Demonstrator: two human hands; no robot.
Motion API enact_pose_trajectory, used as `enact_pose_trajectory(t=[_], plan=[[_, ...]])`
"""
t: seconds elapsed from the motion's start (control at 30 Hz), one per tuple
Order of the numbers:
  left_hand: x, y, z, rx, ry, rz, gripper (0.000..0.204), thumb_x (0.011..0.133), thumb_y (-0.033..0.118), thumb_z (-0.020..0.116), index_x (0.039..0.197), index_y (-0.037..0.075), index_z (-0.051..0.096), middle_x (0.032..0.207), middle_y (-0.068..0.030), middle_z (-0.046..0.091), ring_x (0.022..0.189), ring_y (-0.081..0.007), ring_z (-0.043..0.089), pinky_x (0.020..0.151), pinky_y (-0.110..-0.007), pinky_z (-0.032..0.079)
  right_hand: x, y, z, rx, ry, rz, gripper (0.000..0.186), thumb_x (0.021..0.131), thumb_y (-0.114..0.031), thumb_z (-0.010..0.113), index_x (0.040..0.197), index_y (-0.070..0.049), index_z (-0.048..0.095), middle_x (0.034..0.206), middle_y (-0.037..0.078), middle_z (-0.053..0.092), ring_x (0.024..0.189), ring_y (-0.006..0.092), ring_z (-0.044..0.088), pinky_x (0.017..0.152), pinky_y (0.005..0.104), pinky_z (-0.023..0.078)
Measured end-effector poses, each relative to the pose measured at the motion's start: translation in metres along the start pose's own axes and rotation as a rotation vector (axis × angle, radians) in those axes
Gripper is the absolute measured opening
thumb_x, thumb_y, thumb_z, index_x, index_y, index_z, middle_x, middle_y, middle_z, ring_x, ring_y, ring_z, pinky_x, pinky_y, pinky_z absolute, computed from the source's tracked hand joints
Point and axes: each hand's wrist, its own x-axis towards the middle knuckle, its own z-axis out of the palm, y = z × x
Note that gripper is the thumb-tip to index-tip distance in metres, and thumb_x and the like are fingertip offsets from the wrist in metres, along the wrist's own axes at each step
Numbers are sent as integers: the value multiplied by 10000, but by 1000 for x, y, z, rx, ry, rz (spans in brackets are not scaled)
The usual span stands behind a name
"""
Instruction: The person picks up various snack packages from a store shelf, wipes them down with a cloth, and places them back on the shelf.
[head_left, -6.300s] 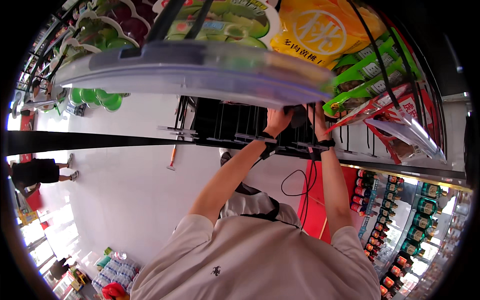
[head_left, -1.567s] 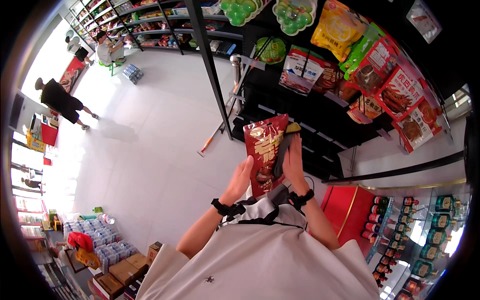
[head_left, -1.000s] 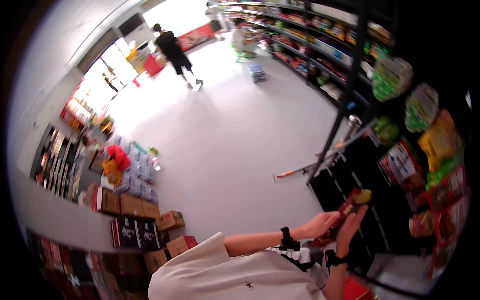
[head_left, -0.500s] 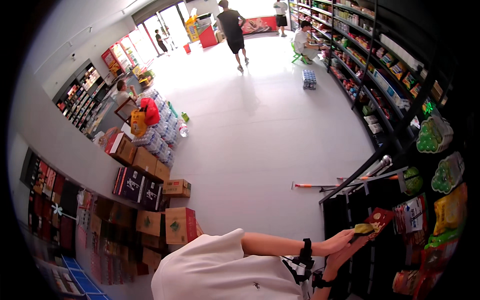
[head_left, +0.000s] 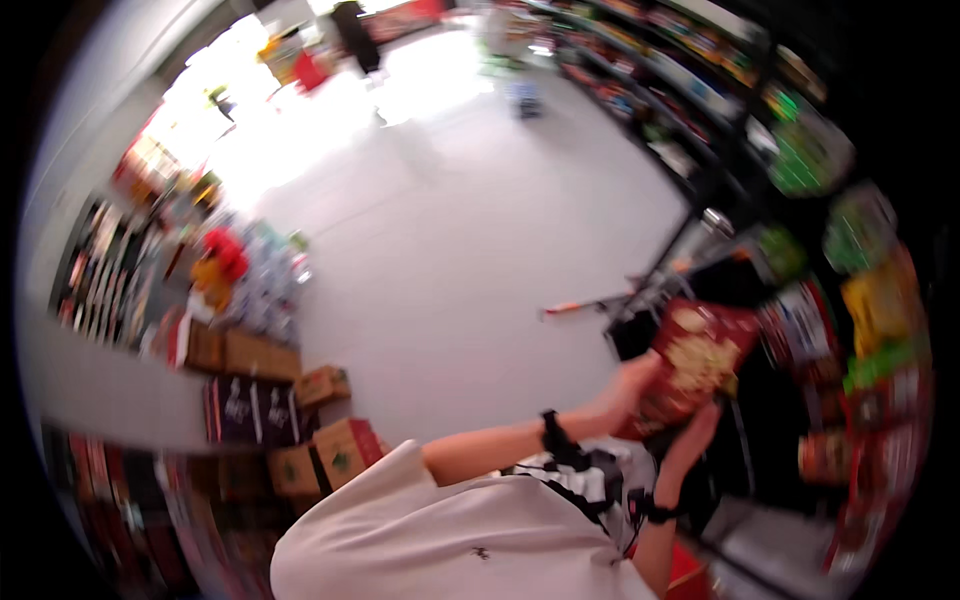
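Both my hands are closed on a red snack bag [head_left: 700,350] at the lower right of the head view, its printed front turned up, though blurred. My left hand [head_left: 627,392] grips it at the left side. My right hand [head_left: 690,440] is at its lower right, under the edge; a small yellowish patch shows beside the fingers. Just beyond the bag stands a black shelf rack [head_left: 750,450] hung with coloured snack packs [head_left: 870,310].
Stacked cartons [head_left: 262,355] and bottle packs [head_left: 265,280] line the left. Long stocked shelves [head_left: 650,70] run along the right. A person in dark clothes [head_left: 358,38] is far off. A long-handled tool [head_left: 575,308] lies near the rack.
Since 6.3 seconds ago, my hands have left the rack with the red bag and the view has swung toward the room. In the last half second, the bag has turned face-up and moved left.
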Motion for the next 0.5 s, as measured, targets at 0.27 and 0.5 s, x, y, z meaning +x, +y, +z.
enact_pose_trajectory(t=[0.27,0.5], plan=[[41,27,-23,427,84,92,493,1138,403,453,1404,8,577,1407,-66,648,1252,-149,609,1096,-336,460,-6,-75,-22,145,-149,89,358,1032,-294,695,1195,23,655,981,15,705,906,78,585,821,266,499],[40,-40,-14,957,-6,451,753,1098,253,564,1676,88,111,1674,-200,278,1489,-272,394,1164,-400,403,-31,-85,-33,-263,83,70,241,977,-163,699,1113,31,658,844,176,721,772,312,723,679,351,522]])
